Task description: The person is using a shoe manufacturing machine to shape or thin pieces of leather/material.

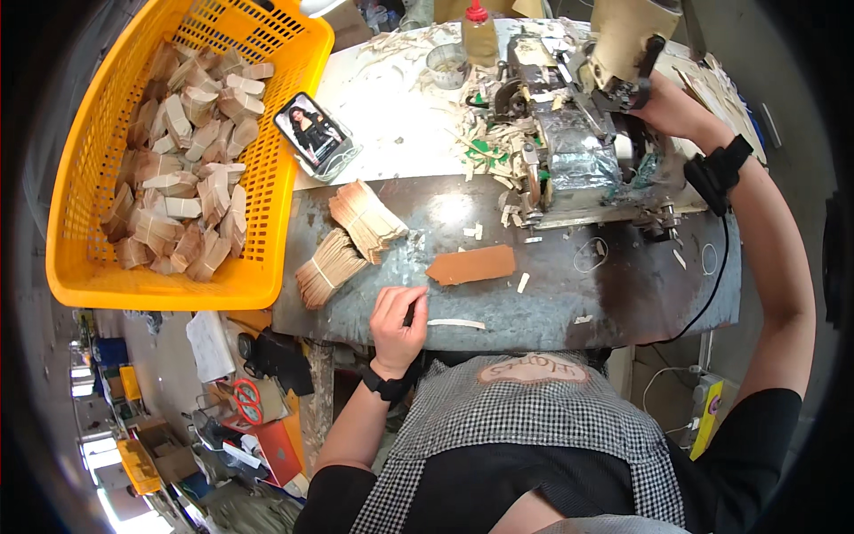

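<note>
My left hand [398,322] rests at the near edge of the metal work table, fingers curled in, with a small dark thing showing between thumb and fingers. Just beyond it lies a brown leather piece [471,265] with one pointed end. My right hand [665,109] reaches to the right side of the leather-working machine [583,156], by its upright head [630,44]; its fingers are hidden there. Left of the leather piece lie two banded bundles of leather strips, one upper bundle [366,220] and one lower bundle [331,267].
A yellow basket [169,296] full of banded leather bundles stands at left. Beside it a phone [313,132] leans on a stand. Leather scraps [489,147] pile against the machine, near a red-capped bottle [480,37] and a round tub [447,67]. A black cable [719,267] hangs at right.
</note>
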Available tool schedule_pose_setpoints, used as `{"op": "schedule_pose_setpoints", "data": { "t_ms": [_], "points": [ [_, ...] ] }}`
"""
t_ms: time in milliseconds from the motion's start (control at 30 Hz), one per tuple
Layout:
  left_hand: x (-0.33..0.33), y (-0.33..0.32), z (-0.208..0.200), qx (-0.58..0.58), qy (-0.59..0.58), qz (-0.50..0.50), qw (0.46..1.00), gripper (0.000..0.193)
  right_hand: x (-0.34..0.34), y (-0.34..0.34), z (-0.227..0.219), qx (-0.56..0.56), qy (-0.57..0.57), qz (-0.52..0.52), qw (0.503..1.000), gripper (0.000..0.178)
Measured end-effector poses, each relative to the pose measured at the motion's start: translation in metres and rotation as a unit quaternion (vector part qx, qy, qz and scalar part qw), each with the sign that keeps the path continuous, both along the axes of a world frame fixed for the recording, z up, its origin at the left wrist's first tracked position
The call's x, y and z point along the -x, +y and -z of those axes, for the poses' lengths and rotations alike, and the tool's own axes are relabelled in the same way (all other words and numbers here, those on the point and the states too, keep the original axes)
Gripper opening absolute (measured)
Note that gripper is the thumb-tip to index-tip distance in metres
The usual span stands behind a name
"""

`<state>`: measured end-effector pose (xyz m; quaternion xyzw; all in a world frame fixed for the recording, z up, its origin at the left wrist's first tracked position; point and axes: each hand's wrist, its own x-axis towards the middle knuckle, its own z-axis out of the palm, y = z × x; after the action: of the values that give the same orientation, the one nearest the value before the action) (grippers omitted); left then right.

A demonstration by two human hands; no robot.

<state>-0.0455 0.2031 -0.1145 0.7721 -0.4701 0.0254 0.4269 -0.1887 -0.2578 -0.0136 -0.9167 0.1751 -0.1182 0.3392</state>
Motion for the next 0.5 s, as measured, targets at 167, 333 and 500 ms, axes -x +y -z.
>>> {"op": "schedule_pose_setpoints", "data": {
  "t_ms": [167,333,500],
  "points": [
    [0.004,0.006,0.0,-0.013,-0.012,-0.026,1.0,0.016,-0.007,0.044,-0.06,0.007,0.16,0.011,0.987,0.019],
    [0.003,0.002,0.004,-0.025,-0.016,-0.011,0.999,0.014,0.026,0.035,-0.058,0.204,0.1,-0.068,0.971,0.027],
    [0.005,0.001,0.004,-0.035,-0.017,-0.022,0.999,0.015,0.03,0.045,-0.053,0.138,0.032,-0.033,0.989,0.042]
  ]
}}
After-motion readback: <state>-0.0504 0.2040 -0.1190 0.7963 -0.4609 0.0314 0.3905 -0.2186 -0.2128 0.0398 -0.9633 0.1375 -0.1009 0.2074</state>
